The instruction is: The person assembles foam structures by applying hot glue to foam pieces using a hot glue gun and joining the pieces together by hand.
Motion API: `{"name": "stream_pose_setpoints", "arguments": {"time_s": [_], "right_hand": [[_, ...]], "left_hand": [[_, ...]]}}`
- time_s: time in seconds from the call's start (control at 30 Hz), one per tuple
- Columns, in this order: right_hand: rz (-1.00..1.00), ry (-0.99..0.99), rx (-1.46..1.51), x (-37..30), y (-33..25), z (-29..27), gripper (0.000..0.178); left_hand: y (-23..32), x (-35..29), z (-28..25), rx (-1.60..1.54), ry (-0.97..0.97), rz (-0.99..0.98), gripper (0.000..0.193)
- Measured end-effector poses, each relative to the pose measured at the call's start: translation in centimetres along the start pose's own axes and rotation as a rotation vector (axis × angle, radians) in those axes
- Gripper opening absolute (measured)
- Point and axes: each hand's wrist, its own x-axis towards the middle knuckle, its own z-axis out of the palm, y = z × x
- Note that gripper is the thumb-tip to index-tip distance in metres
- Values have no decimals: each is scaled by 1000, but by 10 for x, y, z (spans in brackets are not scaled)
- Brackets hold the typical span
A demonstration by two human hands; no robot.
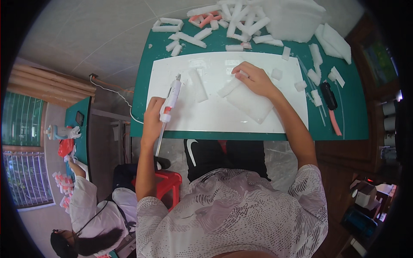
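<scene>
My left hand [153, 115] is closed around a white hot glue gun [173, 95]. Its nozzle points away from me over the white board [185, 122], and a clear glue stick [161, 139] sticks out of its back end. On the right half of the board lies a flat white foam sheet [251, 106]. A foam strip [229, 87] runs along the sheet's far left edge. My right hand [257, 81] is bent over that edge, its fingers pinching the strip. Between both hands, a separate foam strip [198, 86] lies on the board.
Foam strips [241, 21], some pink, and a large foam block [292, 19] crowd the green table's far side. Right of the board lie a black-handled cutter [328, 96], clear glue sticks [322, 111] and foam bits. A red stool [170, 185] and another person [92, 210] are at left.
</scene>
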Motion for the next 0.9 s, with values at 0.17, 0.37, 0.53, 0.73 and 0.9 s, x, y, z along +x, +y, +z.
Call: {"name": "stream_pose_setpoints", "arguments": {"time_s": [0.17,0.37,0.53,0.73,0.9], "right_hand": [[13,-97,-46,-2,-16,-6,29],[26,-124,-64,-2,-15,-6,38],[-32,-94,-38,-3,-10,-6,39],[-65,16,114,1,8,0,36],[-101,73,162,0,3,1,40]], "left_hand": [[-42,13,4,70,25,-150,32],[-67,34,-11,6,-146,-151,43],[-60,32,-11,2,-199,-146,43],[24,52,29,-84,-106,73,30],[71,93,127,-127,-187,269,42]]}}
